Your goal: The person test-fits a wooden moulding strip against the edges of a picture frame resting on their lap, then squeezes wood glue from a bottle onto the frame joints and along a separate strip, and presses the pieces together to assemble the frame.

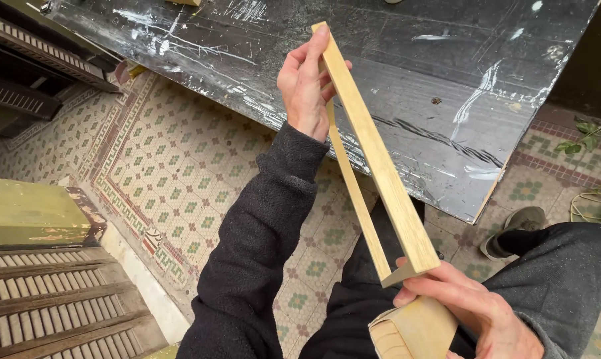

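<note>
Left hand (305, 85) closed on the far end of a pale wooden frame (373, 156), fingers wrapped over the top edge, thumb behind. Frame held tilted, edge-on to the camera, raised in the air above the lap and in front of the dark scratched surface (447, 86); not resting on it. Right hand (476, 311) at the near corner of the frame, fingers curled round a block wrapped in tan sandpaper (413, 329), block pressed just under that corner. Dark sleeves, grey trousers, one shoe (516, 229) on the patterned tile floor (174, 166). Slatted shutters (47, 306) lower left, green leaves (590, 139) at right.

Step in hand, by the look of it: sanding the frame's near corner or edge. Next stroke likely calls for a steady left grip, block flat to the wood, light even pressure so the corner is not rounded.
</note>
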